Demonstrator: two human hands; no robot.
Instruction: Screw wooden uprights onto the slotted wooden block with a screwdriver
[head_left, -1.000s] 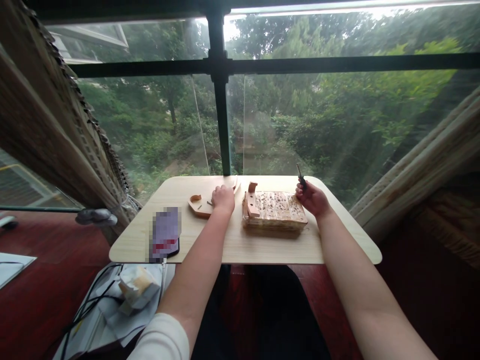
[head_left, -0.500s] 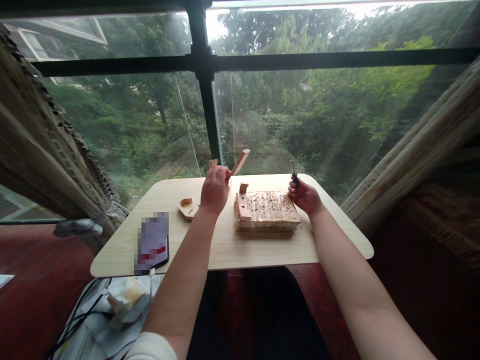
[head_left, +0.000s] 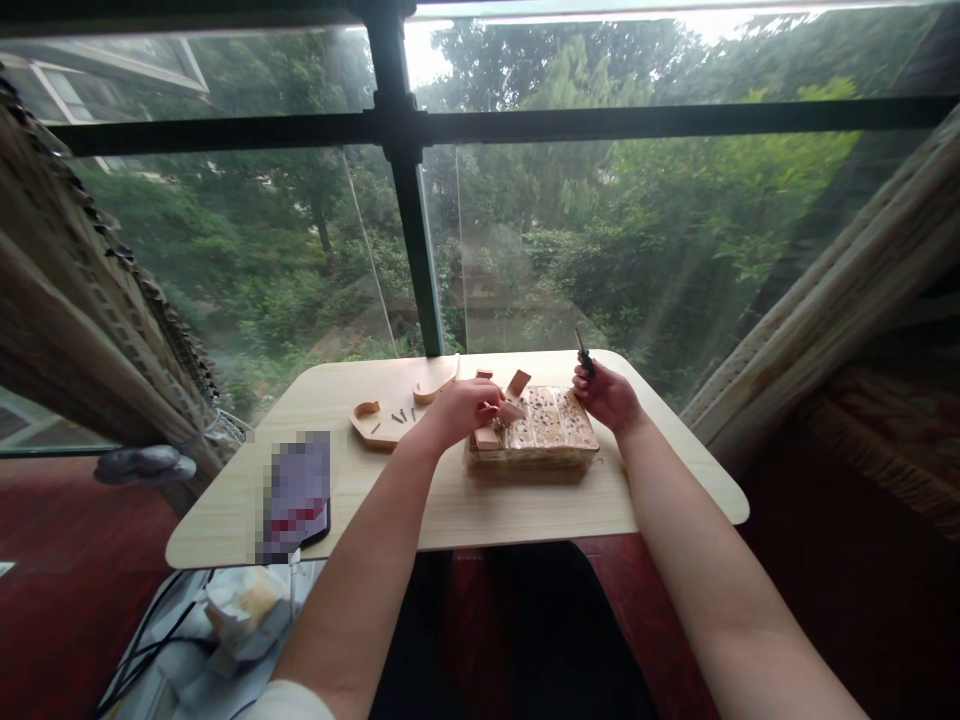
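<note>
My left hand (head_left: 474,408) is closed, its fingertips pinching a small light wooden piece (head_left: 517,382) that stands tilted above a wrapped, speckled block (head_left: 551,420). Another wooden part (head_left: 486,438) lies on the block's left end, partly covered by that hand. At the block's right far corner, my right hand (head_left: 611,398) grips a screwdriver (head_left: 585,362) with a dark handle, its metal shaft pointing up. Left of my left hand, a curved wooden piece (head_left: 367,425) rests on the table with several screws (head_left: 403,415) near it. A second curved wooden piece (head_left: 431,390) lies farther back.
A phone (head_left: 296,495) with a blurred screen lies at the table's (head_left: 525,510) left front, a white cable (head_left: 294,580) attached. Below stands a white container with cords and crumpled paper (head_left: 244,605). A window rises behind the table, with curtains (head_left: 112,260) at both sides.
My left hand has put a curved wooden piece down at the back of the table, moved right to the block and taken hold of a wooden piece there. My right hand has barely moved.
</note>
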